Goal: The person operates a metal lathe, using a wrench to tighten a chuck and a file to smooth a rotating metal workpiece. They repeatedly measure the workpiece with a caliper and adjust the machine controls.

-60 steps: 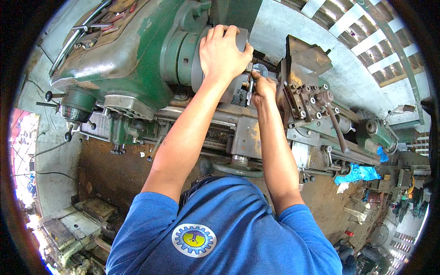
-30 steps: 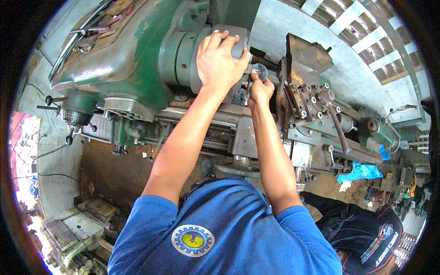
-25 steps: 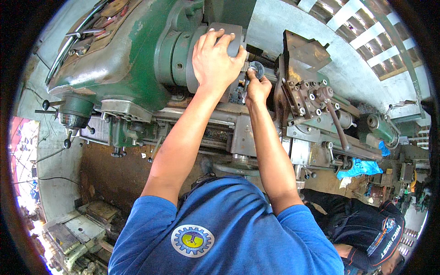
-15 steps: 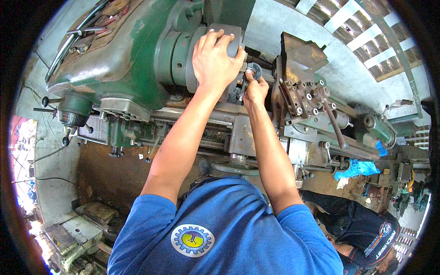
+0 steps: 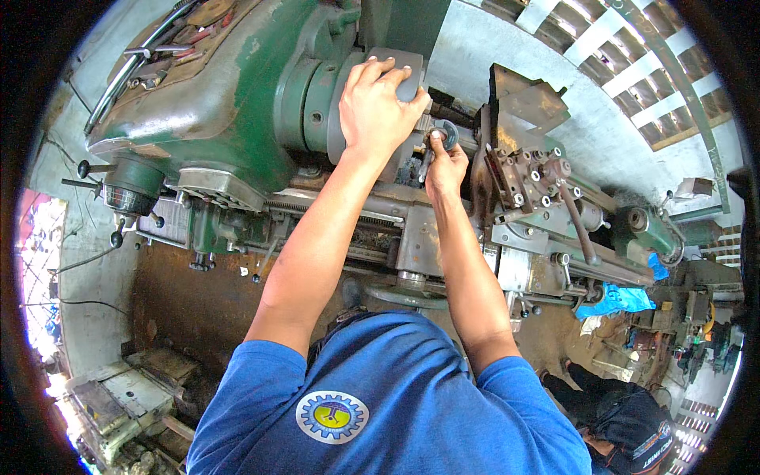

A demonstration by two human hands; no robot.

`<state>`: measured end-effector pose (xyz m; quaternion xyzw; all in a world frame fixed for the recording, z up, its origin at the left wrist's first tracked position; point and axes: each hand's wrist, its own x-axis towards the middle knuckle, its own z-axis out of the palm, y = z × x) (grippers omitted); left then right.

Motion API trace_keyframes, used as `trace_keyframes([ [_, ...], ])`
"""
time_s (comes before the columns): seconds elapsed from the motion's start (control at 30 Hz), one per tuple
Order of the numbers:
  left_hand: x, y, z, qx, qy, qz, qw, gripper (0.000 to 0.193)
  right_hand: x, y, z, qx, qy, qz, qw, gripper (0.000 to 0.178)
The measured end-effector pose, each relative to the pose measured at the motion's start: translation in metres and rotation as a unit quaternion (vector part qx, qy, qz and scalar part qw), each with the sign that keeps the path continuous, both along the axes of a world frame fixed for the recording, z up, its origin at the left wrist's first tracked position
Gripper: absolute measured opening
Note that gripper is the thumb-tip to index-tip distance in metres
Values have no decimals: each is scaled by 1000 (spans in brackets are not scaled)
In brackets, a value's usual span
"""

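Observation:
I stand over a big green lathe [image 5: 229, 103]. My left hand [image 5: 378, 111] lies spread over the grey chuck [image 5: 400, 67] at the headstock, fingers curled on its top. My right hand [image 5: 443, 162] is just to the right of it, fingertips pinching a small round dark metal part [image 5: 448, 136] held at the chuck's face. A thin dark tool shaft [image 5: 425, 165] shows below that hand. The tool post [image 5: 529, 170] with its bolts stands right of my right hand.
The carriage handwheel [image 5: 405, 294] sits under my forearms. Levers [image 5: 95, 170] stick out at the lathe's left end. A blue cloth [image 5: 621, 299] lies at the right. Another person in dark clothes and a cap [image 5: 625, 423] crouches at the lower right. Machine parts [image 5: 119, 396] lie lower left.
My right hand rose from beside the chuck up to the small round part at its face. My left hand stayed on the chuck. A person has come into view at the lower right.

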<state>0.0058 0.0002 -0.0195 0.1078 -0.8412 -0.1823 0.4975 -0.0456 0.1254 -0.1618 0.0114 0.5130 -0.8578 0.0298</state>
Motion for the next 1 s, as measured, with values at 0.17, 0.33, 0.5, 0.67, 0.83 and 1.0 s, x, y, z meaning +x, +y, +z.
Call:
trace_keyframes([
  [0.17, -2, -4, 3, 9, -29, -18, 999, 37, 0, -2, 3, 58, 11, -24, 998, 13],
  [0.33, -8, -9, 10, 3, -61, -37, 997, 38, 3, -7, 8, 70, 28, -51, 996, 12],
  [0.5, -19, -12, 21, 35, -116, -35, 992, 38, 6, -14, 7, 149, 60, -107, 981, 16],
  [0.67, -33, -14, 39, 70, -215, 1, 974, 40, 3, -21, -3, 194, 66, -129, 970, 17],
  [0.83, -47, -17, 52, 98, -284, 6, 954, 42, 1, -19, -8, 158, 73, -101, 980, 14],
  [1.0, -59, -22, 56, 98, -301, 0, 949, 42, 3, -14, -1, 199, 85, -99, 971, 13],
])
